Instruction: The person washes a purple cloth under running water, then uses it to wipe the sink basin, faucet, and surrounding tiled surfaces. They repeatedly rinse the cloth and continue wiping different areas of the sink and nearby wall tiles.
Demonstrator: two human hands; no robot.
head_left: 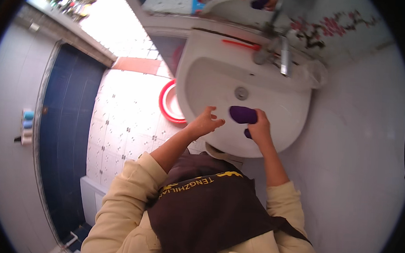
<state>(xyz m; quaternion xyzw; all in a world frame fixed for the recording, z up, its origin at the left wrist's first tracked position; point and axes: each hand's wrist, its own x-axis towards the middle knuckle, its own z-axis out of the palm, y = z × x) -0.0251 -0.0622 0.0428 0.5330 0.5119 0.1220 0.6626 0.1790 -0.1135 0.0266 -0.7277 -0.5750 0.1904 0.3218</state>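
Over the near part of a white washbasin point(286, 124), my right hand point(260, 129) grips a bunched dark purple cloth point(243, 115). One part of the cloth sticks out past the fingers toward the left, and a smaller end shows below the hand. My left hand point(205, 123) is at the basin's near left rim, fingers apart and holding nothing. A gap separates it from the cloth. The round metal drain point(241, 93) lies just beyond the cloth. At the basin's back stands a chrome faucet point(285, 57); I see no water running from it.
A clear plastic bag point(313, 74) lies at the basin's back right corner, and a thin red stick point(237, 44) lies along its back ledge. On the tiled floor to the left sits a red-rimmed basin point(161, 101). A blue door point(67, 132) stands farther left; a wall is close on the right.
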